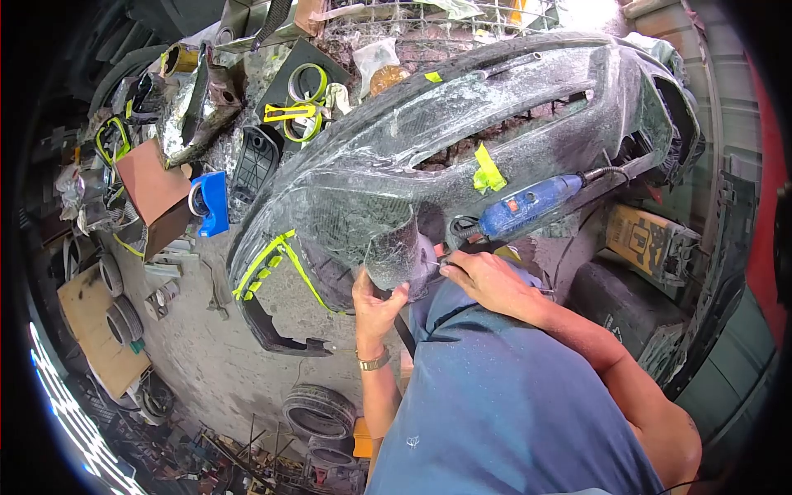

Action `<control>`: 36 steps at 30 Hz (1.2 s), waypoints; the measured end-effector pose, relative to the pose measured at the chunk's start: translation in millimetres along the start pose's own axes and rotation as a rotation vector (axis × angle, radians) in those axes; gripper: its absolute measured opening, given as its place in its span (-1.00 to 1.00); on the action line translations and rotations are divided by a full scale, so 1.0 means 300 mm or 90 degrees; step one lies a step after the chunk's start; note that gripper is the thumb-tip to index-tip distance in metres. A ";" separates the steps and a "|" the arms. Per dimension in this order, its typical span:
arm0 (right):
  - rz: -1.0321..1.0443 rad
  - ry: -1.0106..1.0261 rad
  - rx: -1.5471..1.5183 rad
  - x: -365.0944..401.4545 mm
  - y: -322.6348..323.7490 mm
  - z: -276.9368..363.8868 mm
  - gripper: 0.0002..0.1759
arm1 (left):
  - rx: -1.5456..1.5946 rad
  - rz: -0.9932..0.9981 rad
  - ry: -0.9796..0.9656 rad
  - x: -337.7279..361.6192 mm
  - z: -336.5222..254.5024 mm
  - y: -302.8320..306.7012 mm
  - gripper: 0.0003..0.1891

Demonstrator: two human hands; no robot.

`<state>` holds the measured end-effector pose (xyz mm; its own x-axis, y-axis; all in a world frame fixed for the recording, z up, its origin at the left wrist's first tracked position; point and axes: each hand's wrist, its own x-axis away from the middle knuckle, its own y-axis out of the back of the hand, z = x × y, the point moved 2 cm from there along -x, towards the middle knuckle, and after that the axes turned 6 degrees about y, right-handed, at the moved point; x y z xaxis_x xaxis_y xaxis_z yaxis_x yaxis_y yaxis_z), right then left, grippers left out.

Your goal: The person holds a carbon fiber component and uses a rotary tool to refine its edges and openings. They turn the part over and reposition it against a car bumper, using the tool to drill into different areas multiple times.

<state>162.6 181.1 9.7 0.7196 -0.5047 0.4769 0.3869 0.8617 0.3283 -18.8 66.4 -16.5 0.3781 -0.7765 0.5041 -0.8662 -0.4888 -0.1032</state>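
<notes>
A large dark car bumper (pixel 363 194), dusted with white powder, lies across the work area in front of me. At its near side is a curved, woven-textured piece (pixel 392 247), which my left hand (pixel 378 307) grips by its lower edge, thumb on one side. My right hand (pixel 487 279) is closed in a pinch beside that piece, around a slim tool with a thin metal tip (pixel 436 263); its body is mostly hidden by the fingers. Just above the right hand, a blue rotary tool (pixel 528 206) rests on the bumper, its black cord running right.
Yellow-green tape (pixel 488 171) sticks to the bumper. On the left are tape rolls (pixel 308 82), a yellow box cutter (pixel 290 112), a blue tape dispenser (pixel 213 205) and a brown board (pixel 153 186). Tyres (pixel 320 411) lie on the floor; a yellow-and-black box (pixel 648 239) stands right.
</notes>
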 end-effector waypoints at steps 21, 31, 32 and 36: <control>-0.042 -0.020 -0.237 -0.022 0.074 -0.029 -0.65 | 0.123 0.013 0.002 0.007 0.043 0.037 -0.47; 0.102 -0.088 -0.697 -0.056 0.084 0.076 -0.58 | 0.471 -0.087 -0.045 0.086 0.043 0.024 -0.21; 0.101 -0.082 -0.692 -0.056 0.082 0.088 -0.58 | 0.474 -0.084 -0.051 0.091 0.045 0.019 -0.21; 0.051 -0.054 -0.631 -0.055 0.098 0.130 -0.55 | 0.407 -0.055 -0.077 0.105 0.083 0.050 -0.19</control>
<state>139.7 212.8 43.3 0.7360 -0.4120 0.5372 0.6733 0.5282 -0.5173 -11.8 24.7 -23.4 0.5044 -0.7447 0.4371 -0.4803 -0.6626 -0.5747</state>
